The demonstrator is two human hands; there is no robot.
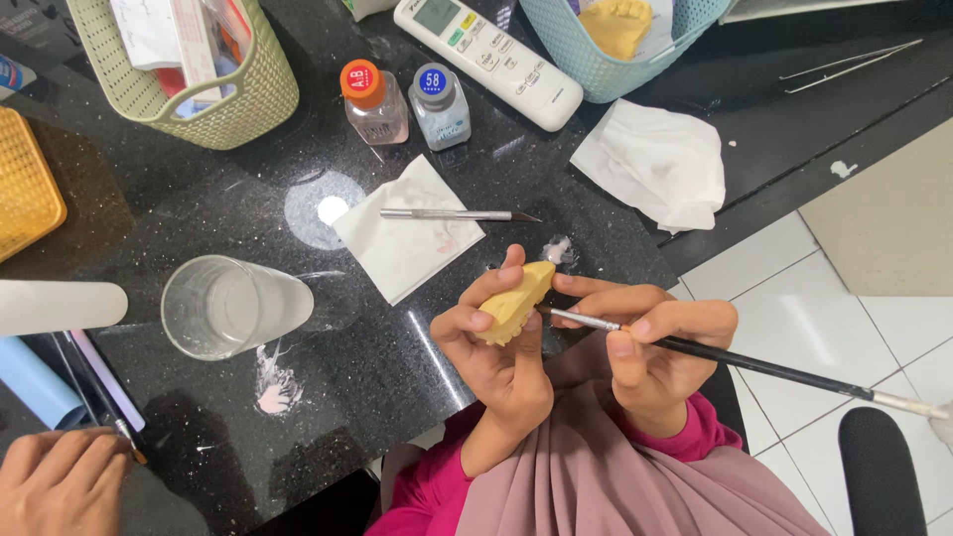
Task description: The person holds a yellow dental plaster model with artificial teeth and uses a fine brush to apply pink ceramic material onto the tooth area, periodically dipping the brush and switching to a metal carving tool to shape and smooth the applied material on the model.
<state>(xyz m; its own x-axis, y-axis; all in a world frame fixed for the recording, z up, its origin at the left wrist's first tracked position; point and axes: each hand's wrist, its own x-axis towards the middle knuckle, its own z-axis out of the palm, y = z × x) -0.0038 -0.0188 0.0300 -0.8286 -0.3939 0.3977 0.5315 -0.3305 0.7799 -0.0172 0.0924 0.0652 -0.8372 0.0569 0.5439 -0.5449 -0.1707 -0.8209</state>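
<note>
Black speckled stone worktop (179, 199) fills most of the view, white floor tiles (814, 318) showing at its right edge; over the near edge, the left hand (501, 347) holds a yellow dental cast (514, 301), fingers and thumb clamped around it and lifting it just clear of the surface; the right hand (655, 347) pinches a thin black-handled brush (754, 365) between thumb and fingertips, its metal ferrule and tip reaching the cast's right side; beyond the hands lies a white paper tissue (402, 248) with a craft knife (457, 214) resting across it; farther back stand two small bottles, one orange-capped (372, 102), one grey-capped (439, 104), beside a white remote control (491, 58); a clear empty glass (223, 306) sits to the left, pale pink smears (276, 382) near it; a crumpled white cloth (655, 164) lies to the right; a cream basket (204, 84) and a blue basket (620, 45) sit at the back; another person's hand (60, 481) shows at lower left, gripping a thin tool.
</note>
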